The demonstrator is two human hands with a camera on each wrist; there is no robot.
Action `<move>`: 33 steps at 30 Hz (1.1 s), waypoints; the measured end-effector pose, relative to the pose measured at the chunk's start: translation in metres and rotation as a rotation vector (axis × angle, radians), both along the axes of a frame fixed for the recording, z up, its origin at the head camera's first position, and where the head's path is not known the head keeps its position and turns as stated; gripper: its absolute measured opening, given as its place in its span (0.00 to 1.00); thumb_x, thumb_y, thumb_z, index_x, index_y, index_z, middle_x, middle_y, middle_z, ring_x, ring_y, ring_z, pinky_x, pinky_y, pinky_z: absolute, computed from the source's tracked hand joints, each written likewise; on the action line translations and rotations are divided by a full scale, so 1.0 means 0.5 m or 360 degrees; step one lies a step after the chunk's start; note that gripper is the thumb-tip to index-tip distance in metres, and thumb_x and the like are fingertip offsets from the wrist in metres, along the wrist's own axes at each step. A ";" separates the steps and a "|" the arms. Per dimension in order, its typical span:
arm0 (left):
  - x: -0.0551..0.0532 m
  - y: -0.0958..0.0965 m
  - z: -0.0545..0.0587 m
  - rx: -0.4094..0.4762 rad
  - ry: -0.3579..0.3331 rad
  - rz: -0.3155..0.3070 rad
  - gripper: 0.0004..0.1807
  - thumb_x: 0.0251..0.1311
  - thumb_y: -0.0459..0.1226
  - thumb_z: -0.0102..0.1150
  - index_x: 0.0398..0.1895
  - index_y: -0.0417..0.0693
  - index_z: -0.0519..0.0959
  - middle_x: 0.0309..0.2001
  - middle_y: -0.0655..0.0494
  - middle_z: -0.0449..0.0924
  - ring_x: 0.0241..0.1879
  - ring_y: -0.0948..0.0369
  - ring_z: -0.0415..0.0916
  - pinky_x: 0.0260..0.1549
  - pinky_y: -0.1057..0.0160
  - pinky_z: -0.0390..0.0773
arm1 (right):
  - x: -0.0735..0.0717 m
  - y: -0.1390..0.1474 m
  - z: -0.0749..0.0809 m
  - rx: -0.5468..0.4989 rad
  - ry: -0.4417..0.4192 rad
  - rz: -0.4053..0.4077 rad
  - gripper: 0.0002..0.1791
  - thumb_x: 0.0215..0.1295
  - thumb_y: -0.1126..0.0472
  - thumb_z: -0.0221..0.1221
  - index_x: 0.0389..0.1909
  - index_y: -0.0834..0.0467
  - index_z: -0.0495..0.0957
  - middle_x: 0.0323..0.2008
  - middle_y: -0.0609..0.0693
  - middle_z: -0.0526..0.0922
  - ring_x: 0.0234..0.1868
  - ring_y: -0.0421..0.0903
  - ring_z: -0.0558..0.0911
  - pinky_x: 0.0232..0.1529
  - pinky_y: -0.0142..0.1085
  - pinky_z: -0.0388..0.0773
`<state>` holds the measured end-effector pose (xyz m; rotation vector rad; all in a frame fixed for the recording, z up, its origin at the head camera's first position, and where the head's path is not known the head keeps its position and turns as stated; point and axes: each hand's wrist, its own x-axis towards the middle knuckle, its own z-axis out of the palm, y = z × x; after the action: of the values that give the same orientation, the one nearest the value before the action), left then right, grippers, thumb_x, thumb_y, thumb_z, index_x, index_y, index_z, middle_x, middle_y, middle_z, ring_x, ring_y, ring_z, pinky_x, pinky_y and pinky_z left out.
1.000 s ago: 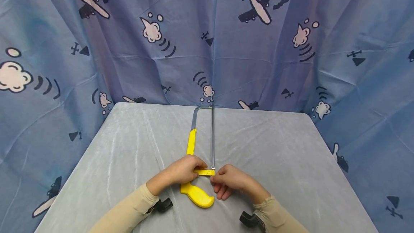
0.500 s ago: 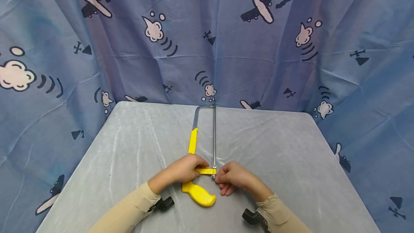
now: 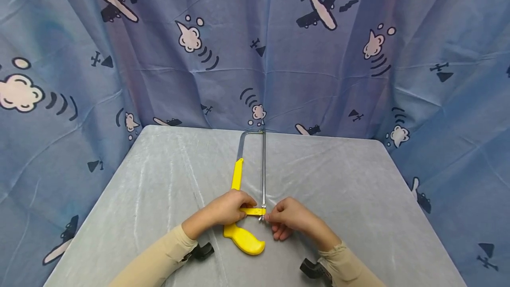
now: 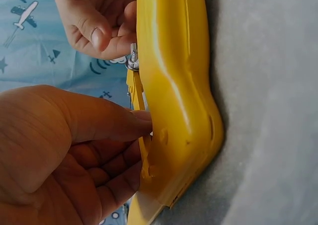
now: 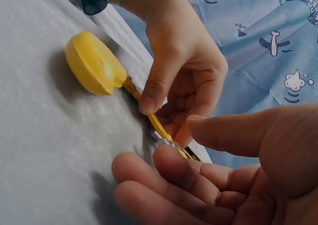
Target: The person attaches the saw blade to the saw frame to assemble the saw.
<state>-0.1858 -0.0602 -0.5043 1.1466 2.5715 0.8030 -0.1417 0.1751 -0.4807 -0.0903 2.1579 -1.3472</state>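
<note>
A hacksaw (image 3: 244, 239) with a yellow handle lies on the table, its blade (image 3: 264, 167) running away from me on the right. My left hand (image 3: 229, 207) pinches the yellow crossbar (image 3: 255, 211) between thumb and fingers, as the left wrist view confirms. At the crossbar's right end sits a silver wing nut (image 3: 261, 218), on a threaded end seen in the left wrist view. Beside it is my right hand (image 3: 292, 218), fingers loosely bent. In the right wrist view its thumb and index finger stand apart around the wing nut (image 5: 160, 138); whether a fingertip touches it I cannot tell.
A grey cloth covers the table (image 3: 338, 180). Behind and at both sides hangs a blue curtain (image 3: 231, 83) printed with planes and clouds. The saw's far end reaches the table's back edge. Black cameras (image 3: 201, 251) sit at both wrists.
The right fingers have drawn slightly away from the crossbar's end, and the wing nut, hidden earlier, now shows with its wings turned differently. The left hand keeps its grip; the saw barely shifts.
</note>
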 end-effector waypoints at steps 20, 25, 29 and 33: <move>0.004 0.001 -0.003 -0.0022 0.0004 0.0011 0.19 0.53 0.24 0.67 0.50 0.42 0.86 0.45 0.57 0.88 0.47 0.63 0.81 0.50 0.64 0.81 | 0.007 -0.016 -0.023 0.0239 0.0188 -0.0055 0.12 0.61 0.62 0.70 0.21 0.62 0.81 0.16 0.52 0.81 0.13 0.44 0.81 0.16 0.40 0.82; 0.005 0.000 -0.003 -0.0017 0.0007 0.0020 0.19 0.53 0.25 0.68 0.51 0.41 0.86 0.45 0.57 0.88 0.46 0.64 0.81 0.50 0.65 0.81 | 0.010 -0.018 -0.023 0.0142 0.0136 0.0005 0.13 0.62 0.61 0.71 0.22 0.64 0.83 0.17 0.53 0.81 0.14 0.45 0.82 0.18 0.42 0.83; 0.005 0.002 -0.002 -0.0006 0.0015 0.0017 0.18 0.53 0.25 0.68 0.49 0.41 0.86 0.43 0.57 0.88 0.44 0.65 0.81 0.49 0.65 0.81 | 0.010 -0.017 -0.025 0.0035 0.0031 0.0055 0.19 0.66 0.53 0.69 0.25 0.66 0.83 0.19 0.53 0.82 0.16 0.44 0.82 0.18 0.43 0.84; 0.004 0.002 -0.001 -0.0005 0.0010 0.0028 0.18 0.53 0.25 0.68 0.49 0.41 0.86 0.42 0.57 0.88 0.44 0.65 0.80 0.48 0.65 0.81 | 0.005 -0.015 -0.030 -0.0070 -0.0070 0.0046 0.20 0.70 0.52 0.64 0.29 0.67 0.83 0.21 0.54 0.83 0.17 0.45 0.84 0.19 0.42 0.84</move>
<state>-0.1837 -0.0591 -0.5049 1.1289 2.5905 0.8003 -0.1393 0.1677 -0.4955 -0.1080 2.0831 -1.3682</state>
